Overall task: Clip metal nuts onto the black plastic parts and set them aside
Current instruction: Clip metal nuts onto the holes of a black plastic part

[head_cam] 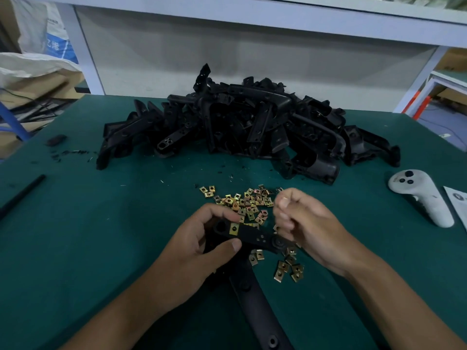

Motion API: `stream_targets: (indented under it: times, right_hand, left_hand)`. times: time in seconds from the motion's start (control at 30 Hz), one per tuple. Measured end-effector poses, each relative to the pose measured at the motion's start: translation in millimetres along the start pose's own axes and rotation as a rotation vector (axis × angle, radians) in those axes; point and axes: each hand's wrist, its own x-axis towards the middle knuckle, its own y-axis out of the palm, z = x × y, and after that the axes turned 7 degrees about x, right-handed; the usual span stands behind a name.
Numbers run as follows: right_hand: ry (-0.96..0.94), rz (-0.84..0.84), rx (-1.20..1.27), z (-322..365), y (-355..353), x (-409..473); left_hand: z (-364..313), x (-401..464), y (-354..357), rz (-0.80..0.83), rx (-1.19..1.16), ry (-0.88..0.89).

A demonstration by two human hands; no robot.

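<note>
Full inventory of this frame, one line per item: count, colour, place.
table: one, green top, fills the foreground
parts pile: many, black plastic, heaped at table's far middle
held part: one, black, in left hand, one nut clipped on
clipped nut: one, gold, on held part's near-left end
loose nuts: many, gold, scattered mid-table around the hands
controller: one, white, table's right side
rod: one, black, table's left edge
shavings: many, black, left of pile
left hand: grips held part
right hand: fingers curled, apparently pinching a nut; blurred
</note>
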Motion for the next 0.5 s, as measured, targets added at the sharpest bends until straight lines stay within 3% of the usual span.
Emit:
stream_targets:
  times: [0.1, 0.3, 0.5]
  right_hand:
    - [-0.068, 0.110, -0.179, 4.5, 8.9, -4.6]
    - [-0.175, 0.053, -0.115, 2.8, 27.9, -6.5]
    - [-0.200, 0.071, -0.092, -0.8, 35.8, -8.0]
  left_hand:
    - [-2.1, -0.7, -0.1, -0.026, -0.047, 0.001]
    - [-0.2, -2.0, 5.9, -0.154, 0.248, 0.091]
    - [0.2, -2.8, 7.0, -0.193, 0.279, 0.118]
